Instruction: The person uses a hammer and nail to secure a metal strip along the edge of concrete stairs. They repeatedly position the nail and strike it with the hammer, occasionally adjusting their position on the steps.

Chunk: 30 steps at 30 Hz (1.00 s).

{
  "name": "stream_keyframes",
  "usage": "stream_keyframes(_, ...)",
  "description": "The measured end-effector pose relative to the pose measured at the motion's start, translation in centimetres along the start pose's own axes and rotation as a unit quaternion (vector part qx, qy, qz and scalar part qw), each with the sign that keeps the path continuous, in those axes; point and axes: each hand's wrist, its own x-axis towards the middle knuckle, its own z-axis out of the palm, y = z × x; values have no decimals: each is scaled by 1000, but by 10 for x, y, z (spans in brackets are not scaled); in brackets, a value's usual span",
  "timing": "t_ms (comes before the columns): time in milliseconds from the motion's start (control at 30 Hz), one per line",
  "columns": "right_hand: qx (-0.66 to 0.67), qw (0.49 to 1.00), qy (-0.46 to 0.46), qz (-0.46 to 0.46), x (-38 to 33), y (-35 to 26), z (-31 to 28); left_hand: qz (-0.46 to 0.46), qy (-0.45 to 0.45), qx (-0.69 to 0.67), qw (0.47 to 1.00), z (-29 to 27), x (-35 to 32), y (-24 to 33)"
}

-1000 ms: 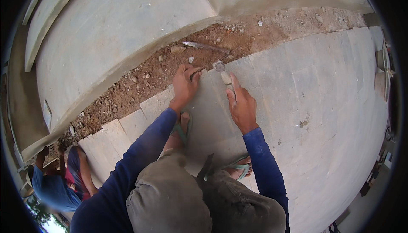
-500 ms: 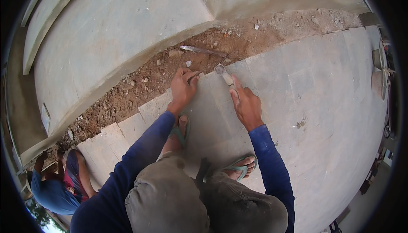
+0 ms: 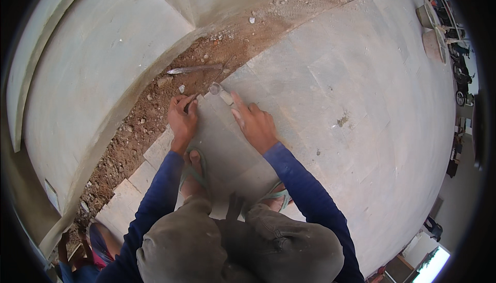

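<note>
My left hand [image 3: 182, 123] is closed on a short, thin dark chisel [image 3: 191, 100], held at the stepped edge of the stone paving [image 3: 248, 133]. A hammer [image 3: 226, 97] with a round metal head and pale handle is gripped in my right hand [image 3: 257, 126]. Its head is low over the paving edge, just right of the chisel tip; I cannot tell whether it touches the stone. Beyond both hands, a long flat metal bar [image 3: 195, 69] lies on the brown soil strip [image 3: 206, 56].
A low plastered wall [image 3: 108, 50] curves along the soil's far side. Stones are scattered in the soil. At lower left another person crouches, partly cut off, with an arm [image 3: 63, 247] by the soil. Buckets [image 3: 434, 45] and a motorbike [image 3: 460, 84] stand at far right.
The view has turned, so the paving, bar and hands sit further left in the picture. Both hands keep their holds near the same paving edge. Less of the other person shows.
</note>
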Motion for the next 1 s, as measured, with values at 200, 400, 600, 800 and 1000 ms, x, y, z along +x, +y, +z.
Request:
stream_keyframes(200, 40, 998, 46, 8, -10, -11, 3, -5, -1, 16, 1000, -3, -7, -1)
stream_keyframes(400, 62, 997, 36, 27, -7, -16, 3, 2, 8, 4, 1000, -4, -2, 1)
stream_keyframes(600, 56, 997, 15, 52, -1, -13, 1, 20, 7, 37, 999, -2, -5, -5)
stream_keyframes(800, 45, 996, -1, 71, -2, -6, 3, 15, 31, 29, 999, -2, 6, 1)
stream_keyframes(1000, 57, 995, 8, 78, 0, -3, 7, 43, 40, 66, 996, -8, 21, -9)
